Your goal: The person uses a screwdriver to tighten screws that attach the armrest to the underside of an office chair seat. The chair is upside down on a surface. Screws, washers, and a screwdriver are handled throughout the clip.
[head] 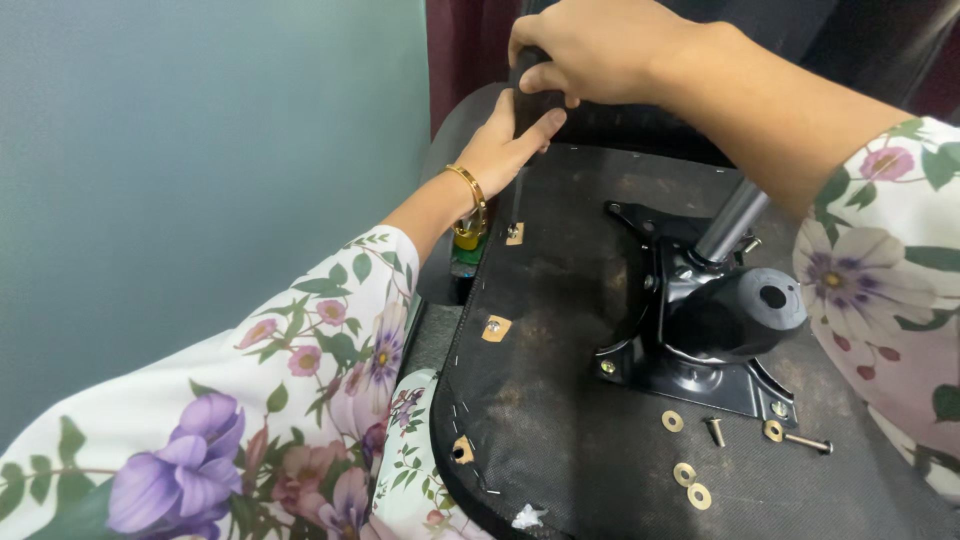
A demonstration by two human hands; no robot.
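Observation:
Both hands grip a dark-handled screwdriver (518, 200) standing upright over a screw at the left edge of an upturned black chair seat (560, 400). My right hand (590, 45) wraps the top of the handle. Just below it, my left hand (510, 140) steadies the handle, a gold bangle on its wrist. The thin shaft runs down to a bolt hole with a tan patch (514, 234). A black metal mechanism plate (700, 330) with a silver gas cylinder (730, 220) is mounted at the seat's centre.
Loose brass washers (686, 472) and two bolts (810, 442) lie on the seat near the plate's front corner. More tan-patched holes (495, 328) run along the left edge. A pale blue-grey wall (200, 150) stands close on the left. Floral sleeves cover both arms.

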